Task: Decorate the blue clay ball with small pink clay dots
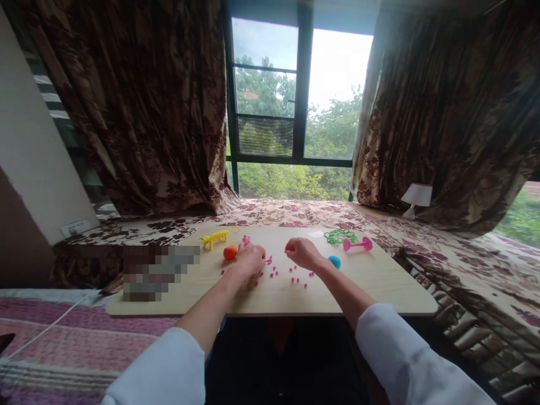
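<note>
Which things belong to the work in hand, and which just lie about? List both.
Apparently in the work: small pink pieces scattered near the left hand and right hand.

Apparently just lying about: yellow animal figure, orange ball, blue ball, green tangle, pink dumbbell shape, white lamp.

A room in a home, most likely a bedroom, set by a window.
The window (300, 101) is flanked by heavy floral curtains (156, 107), and leafy trees (270, 84) are seen through its panes. The broad ledge (291, 211) below is draped in flower-patterned cloth, on which a small white-shaded lamp (417, 195) is stood. A power socket (76, 228) is fitted low on the pale wall (42, 140). A striped, quilted cover (84, 349) is spread at lower left, as on a bed, and a light wooden-topped table (396, 287) is placed before the ledge.
</note>
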Motion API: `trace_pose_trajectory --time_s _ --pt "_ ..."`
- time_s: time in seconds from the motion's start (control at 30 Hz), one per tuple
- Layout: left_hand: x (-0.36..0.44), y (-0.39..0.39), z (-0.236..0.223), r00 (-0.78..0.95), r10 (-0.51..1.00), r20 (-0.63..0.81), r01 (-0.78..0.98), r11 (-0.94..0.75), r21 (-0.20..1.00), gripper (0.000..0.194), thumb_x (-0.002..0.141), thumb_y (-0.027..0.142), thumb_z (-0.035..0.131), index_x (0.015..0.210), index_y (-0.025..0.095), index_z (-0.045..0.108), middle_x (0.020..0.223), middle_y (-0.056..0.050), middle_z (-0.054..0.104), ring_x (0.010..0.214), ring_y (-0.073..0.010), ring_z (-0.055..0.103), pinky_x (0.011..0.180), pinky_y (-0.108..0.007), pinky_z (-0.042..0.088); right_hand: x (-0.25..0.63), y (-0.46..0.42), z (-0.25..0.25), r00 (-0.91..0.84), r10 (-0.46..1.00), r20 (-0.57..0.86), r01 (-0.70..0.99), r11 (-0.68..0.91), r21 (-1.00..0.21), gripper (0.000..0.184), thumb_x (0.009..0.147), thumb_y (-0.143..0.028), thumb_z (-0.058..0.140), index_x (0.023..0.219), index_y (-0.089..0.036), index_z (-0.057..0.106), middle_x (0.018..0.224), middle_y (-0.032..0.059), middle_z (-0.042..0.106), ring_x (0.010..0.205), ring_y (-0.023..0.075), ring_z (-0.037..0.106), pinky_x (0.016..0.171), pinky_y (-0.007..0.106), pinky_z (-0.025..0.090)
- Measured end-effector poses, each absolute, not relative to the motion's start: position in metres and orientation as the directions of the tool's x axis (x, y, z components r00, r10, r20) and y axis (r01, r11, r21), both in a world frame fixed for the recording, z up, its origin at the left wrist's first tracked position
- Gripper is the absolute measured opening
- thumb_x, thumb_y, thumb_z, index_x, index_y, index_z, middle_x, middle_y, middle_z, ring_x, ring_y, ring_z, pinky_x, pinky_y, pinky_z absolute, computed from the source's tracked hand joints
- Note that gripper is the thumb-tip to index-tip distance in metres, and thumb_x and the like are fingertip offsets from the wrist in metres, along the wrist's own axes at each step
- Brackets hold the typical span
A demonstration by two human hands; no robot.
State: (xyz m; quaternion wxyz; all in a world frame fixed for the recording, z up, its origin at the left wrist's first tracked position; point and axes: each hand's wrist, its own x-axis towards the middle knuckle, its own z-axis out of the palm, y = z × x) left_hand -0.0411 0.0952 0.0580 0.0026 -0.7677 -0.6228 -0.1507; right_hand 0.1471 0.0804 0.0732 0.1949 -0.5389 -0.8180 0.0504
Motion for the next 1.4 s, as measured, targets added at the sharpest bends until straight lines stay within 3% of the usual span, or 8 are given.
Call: trace_pose_trajectory --time_s 0.13,0.33,0.43,0.57,0.7,0.83,1.07,1.4 --pt "-0.039 0.071 0.07 0.163 0.938 0.306 0.923 -0.254 0.29 0.028 0.084 0.032 0.05 0.107 0.017 0.054 0.107 -0.007 0.059 0.091 -0.0182 0.058 0.079 -0.04 0.047 0.197 0.038 0.071 -0.322 0.87 0.373 0.814 0.456 -0.36 0.023 0.086 -0.02 0.046 0.103 -0.022 0.061 0.094 0.0016 0.064 0.082 0.0124 0.059 0.075 0.023 0.043" --pt "0.005 0.013 0.048 0.268 0.858 0.437 0.798 -0.452 0.398 0.03 0.085 0.023 0.039 0.103 0.024 0.063 0.098 0.0 0.068 0.092 -0.0138 0.06 0.085 -0.026 0.045 0.231 -0.011 0.025 -0.232 0.874 0.427 0.791 0.425 -0.44 0.02 0.083 -0.021 0.047 0.09 -0.02 0.066 0.079 0.0006 0.067 0.07 0.0133 0.061 0.066 0.022 0.044" --pt "0.021 -0.004 0.03 0.242 0.845 0.477 0.796 -0.454 0.401 0.026 0.083 0.026 0.041 0.089 0.023 0.066 0.087 0.001 0.07 0.082 -0.0142 0.062 0.087 -0.03 0.045 0.228 -0.017 0.009 -0.194 0.866 0.461 0.806 0.408 -0.429 0.017 0.082 -0.021 0.049 0.085 -0.02 0.066 0.08 0.0005 0.066 0.074 0.0137 0.06 0.068 0.022 0.043" --pt "0.019 -0.015 0.019 0.22 0.825 0.521 0.833 -0.437 0.34 0.017 0.078 0.024 0.048 0.071 0.024 0.064 0.074 0.001 0.067 0.077 -0.0171 0.059 0.1 -0.045 0.03 0.226 -0.019 0.007 -0.178 0.85 0.495 0.844 0.391 -0.368 0.015 0.081 -0.022 0.052 0.08 -0.021 0.067 0.086 0.0021 0.063 0.086 0.0163 0.055 0.078 0.026 0.039" --pt "0.012 -0.021 0.02 0.245 0.804 0.542 0.866 -0.433 0.251 0.019 0.078 0.022 0.048 0.069 0.025 0.064 0.079 -0.002 0.064 0.089 -0.021 0.055 0.101 -0.049 0.024 0.223 -0.028 0.012 -0.239 0.846 0.478 0.87 0.405 -0.282 0.019 0.084 -0.022 0.049 0.077 -0.021 0.066 0.083 0.0015 0.06 0.084 0.0157 0.051 0.079 0.027 0.036" --pt "0.011 -0.033 0.023 0.28 0.785 0.552 0.881 -0.439 0.177 0.025 0.081 0.02 0.042 0.072 0.025 0.065 0.079 -0.003 0.061 0.087 -0.021 0.053 0.102 -0.049 0.02 0.218 -0.046 0.015 -0.28 0.842 0.462 0.889 0.408 -0.206 0.019 0.081 -0.013 0.046 0.075 -0.02 0.063 0.087 0.0029 0.059 0.086 0.0168 0.048 0.08 0.028 0.034" --pt "0.02 -0.054 0.021 0.337 0.766 0.547 0.908 -0.418 0.027 0.026 0.084 0.02 0.037 0.088 0.023 0.062 0.088 -0.005 0.059 0.092 -0.0222 0.051 0.104 -0.049 0.017 0.211 -0.053 0.014 -0.351 0.842 0.41 0.92 0.391 -0.016 0.035 0.073 -0.006 0.045 0.104 -0.018 0.057 0.104 0.0076 0.055 0.099 0.0212 0.044 0.085 0.03 0.031" --pt "0.018 -0.063 0.01 0.338 0.768 0.545 0.914 -0.406 0.006 0.032 0.086 0.029 0.037 0.109 0.02 0.056 0.103 -0.007 0.058 0.1 -0.0235 0.049 0.106 -0.05 0.012 0.228 -0.067 -0.008 -0.3 0.861 0.411 0.947 0.319 0.023 0.06 0.067 -0.002 0.042 0.125 -0.015 0.046 0.123 0.0087 0.048 0.112 0.0227 0.039 0.095 0.031 0.028"
